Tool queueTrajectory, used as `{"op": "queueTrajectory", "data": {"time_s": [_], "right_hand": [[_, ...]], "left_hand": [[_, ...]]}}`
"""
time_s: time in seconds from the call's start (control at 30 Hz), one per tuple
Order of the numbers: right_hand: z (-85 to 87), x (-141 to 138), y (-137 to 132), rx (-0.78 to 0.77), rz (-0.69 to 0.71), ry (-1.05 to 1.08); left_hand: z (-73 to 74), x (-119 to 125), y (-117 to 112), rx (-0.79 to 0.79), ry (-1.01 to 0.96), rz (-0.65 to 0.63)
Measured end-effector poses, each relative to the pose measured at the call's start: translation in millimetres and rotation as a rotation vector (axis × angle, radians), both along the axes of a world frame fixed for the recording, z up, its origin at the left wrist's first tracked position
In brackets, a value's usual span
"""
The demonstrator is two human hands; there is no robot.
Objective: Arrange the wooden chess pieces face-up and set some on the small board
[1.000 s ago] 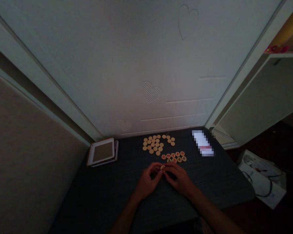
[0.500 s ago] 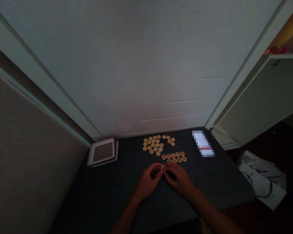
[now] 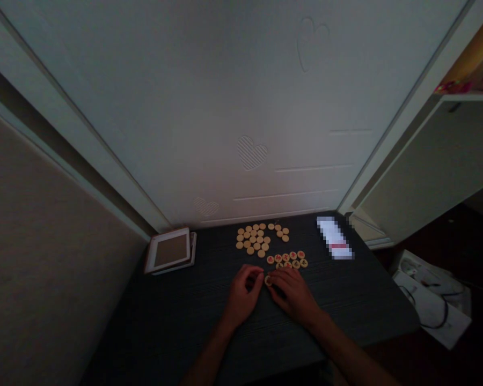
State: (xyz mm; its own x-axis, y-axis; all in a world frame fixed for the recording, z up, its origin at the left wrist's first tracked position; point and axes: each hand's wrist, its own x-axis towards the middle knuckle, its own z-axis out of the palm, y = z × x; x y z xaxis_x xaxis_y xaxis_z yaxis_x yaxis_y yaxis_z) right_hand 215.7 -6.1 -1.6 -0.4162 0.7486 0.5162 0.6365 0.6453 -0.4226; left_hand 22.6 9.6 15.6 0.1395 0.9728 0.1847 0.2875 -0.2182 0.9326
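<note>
A round wooden Chinese chess piece (image 3: 268,281) is between the fingers of my right hand (image 3: 292,292), low over the dark table. Just left of it, my left hand (image 3: 243,292) is curled with a small gap between thumb and forefinger, apart from the piece and holding nothing I can see. Beyond my right hand lie two short rows of face-up chess pieces (image 3: 285,258) with red and dark characters; its fingers partly cover the nearer row. Farther back, a loose cluster of pale chess pieces (image 3: 253,239) shows no characters.
The dark table (image 3: 177,316) runs up to a white panel (image 3: 185,107) with heart patterns. A framed item (image 3: 171,251) lies stacked at the left rear. A blurred white, phone-shaped item (image 3: 334,237) is at the right rear. White boxes or bags (image 3: 434,305) stand beyond the right edge.
My left hand has come off the chess piece and shifted slightly left, leaving a gap between the hands. The piece stays in my right hand, a little lower.
</note>
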Motion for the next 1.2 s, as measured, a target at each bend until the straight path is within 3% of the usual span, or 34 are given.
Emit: {"op": "queueTrajectory", "data": {"time_s": [0.53,1.2], "right_hand": [[-5.3,-3.4,-1.5,0.065,-0.251,-0.139],[-9.4,-1.9,0.7,0.057,-0.261,-0.097]], "left_hand": [[-0.7,-0.7,1.1,-0.001,0.045,-0.052],[-0.2,-0.4,0.1,-0.003,0.068,-0.067]]}}
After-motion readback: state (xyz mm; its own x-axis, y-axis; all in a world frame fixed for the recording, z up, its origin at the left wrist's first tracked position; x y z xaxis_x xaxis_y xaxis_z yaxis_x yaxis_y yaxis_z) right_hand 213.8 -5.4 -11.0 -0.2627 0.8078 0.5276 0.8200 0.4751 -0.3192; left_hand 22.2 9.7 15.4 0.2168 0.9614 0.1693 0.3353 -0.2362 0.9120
